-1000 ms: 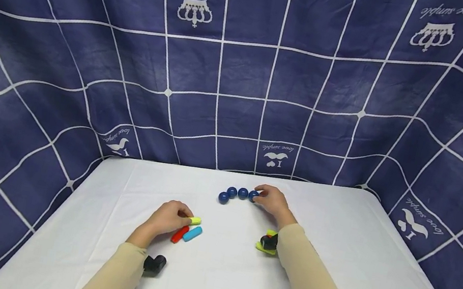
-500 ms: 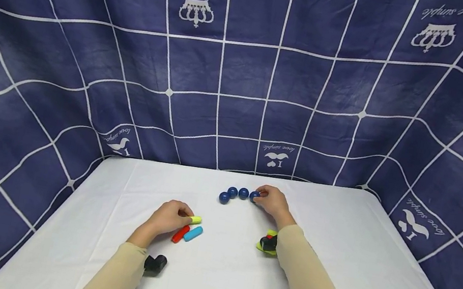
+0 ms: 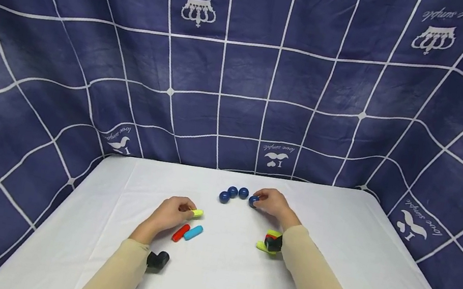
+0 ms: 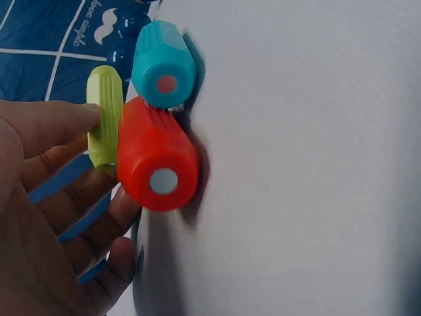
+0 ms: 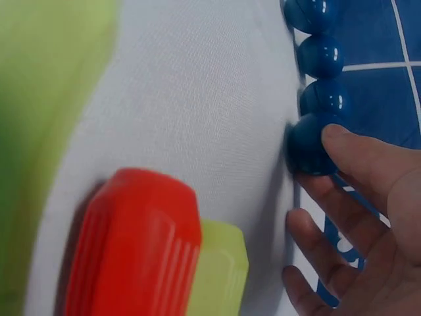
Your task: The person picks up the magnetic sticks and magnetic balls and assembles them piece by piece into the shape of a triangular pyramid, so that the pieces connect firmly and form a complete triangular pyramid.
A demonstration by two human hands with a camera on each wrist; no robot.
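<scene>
My left hand (image 3: 170, 215) pinches a yellow-green stubby ribbed stick (image 4: 104, 118) between thumb and fingers. A red stick (image 4: 158, 158) and a light blue stick (image 4: 164, 62) of the same shape lie side by side on the white cloth just below that hand. Farther back, my right hand (image 3: 274, 205) has thumb and finger on a glossy dark blue ball (image 5: 309, 146); its other fingers are spread loosely. Three more such balls stand to the left, a middle one (image 3: 233, 192) touching its neighbours. The gripped ball sits apart from them in the head view.
Beneath the right wrist lie another red stick (image 5: 135, 243) and yellow-green sticks (image 3: 265, 247), partly covered by the black wrist camera (image 3: 273, 244). A white-covered table (image 3: 206, 285) carries everything. Dark blue checked curtains (image 3: 244, 69) rise behind it and at both sides.
My right hand has drawn its ball slightly toward me, opening a gap from the other balls. My left hand has raised or moved the yellow-green stick a little away from the red and blue ones.
</scene>
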